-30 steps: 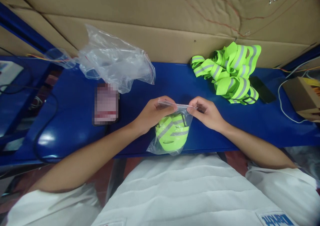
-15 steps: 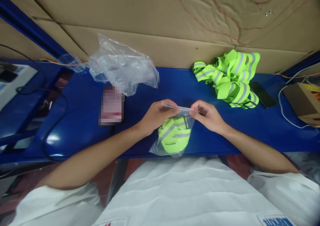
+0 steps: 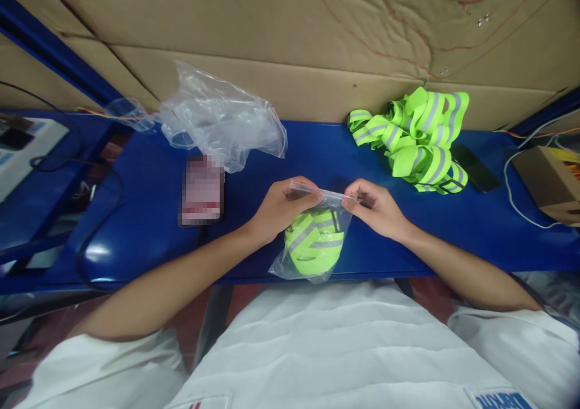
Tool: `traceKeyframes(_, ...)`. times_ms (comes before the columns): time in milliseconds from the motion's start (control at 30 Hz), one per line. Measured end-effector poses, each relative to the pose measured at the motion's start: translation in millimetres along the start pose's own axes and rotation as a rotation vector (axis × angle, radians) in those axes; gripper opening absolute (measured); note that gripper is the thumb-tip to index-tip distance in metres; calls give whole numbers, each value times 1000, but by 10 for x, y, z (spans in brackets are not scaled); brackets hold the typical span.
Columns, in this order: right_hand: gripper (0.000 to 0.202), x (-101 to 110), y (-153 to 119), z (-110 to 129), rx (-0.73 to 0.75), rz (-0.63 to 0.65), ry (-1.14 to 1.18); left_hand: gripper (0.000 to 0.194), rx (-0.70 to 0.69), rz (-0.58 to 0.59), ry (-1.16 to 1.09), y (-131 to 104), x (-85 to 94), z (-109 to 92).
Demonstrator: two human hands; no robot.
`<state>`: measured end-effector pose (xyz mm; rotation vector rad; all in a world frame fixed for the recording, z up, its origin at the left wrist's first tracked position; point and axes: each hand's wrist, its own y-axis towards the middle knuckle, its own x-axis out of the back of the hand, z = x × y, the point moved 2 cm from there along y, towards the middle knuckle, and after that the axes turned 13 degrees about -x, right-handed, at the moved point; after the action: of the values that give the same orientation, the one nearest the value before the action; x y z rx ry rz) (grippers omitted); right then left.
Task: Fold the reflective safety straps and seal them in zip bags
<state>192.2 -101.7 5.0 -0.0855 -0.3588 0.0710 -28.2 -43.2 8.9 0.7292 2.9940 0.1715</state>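
Observation:
Between my hands hangs a clear zip bag (image 3: 281, 263) near the front edge of the blue table. Inside it lies a folded neon-yellow reflective strap (image 3: 316, 252) with grey stripes and a dark buckle. My left hand (image 3: 290, 206) pinches the left part of the bag's top edge between thumb and fingers. At the right end of that edge, my right hand (image 3: 374, 206) pinches the plastic the same way. Whether the seal is fully closed cannot be made out.
A heap of reflective straps (image 3: 421, 137) lies at the back right, beside a dark phone (image 3: 475, 168). Clear plastic bags (image 3: 222, 119) rest at the back left, above a blurred-out phone-like device (image 3: 202, 191). A cardboard box (image 3: 539, 179) and white cable stand at far right.
Almost nothing differs. Both hands keep their pinch on the bag's top edge, and the view has shifted very slightly.

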Motion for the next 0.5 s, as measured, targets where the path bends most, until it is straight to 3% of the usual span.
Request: traceKeyframes(500,30,-4,-7,-42,4,3,-6,30,18,45,-15,-7,7,6)
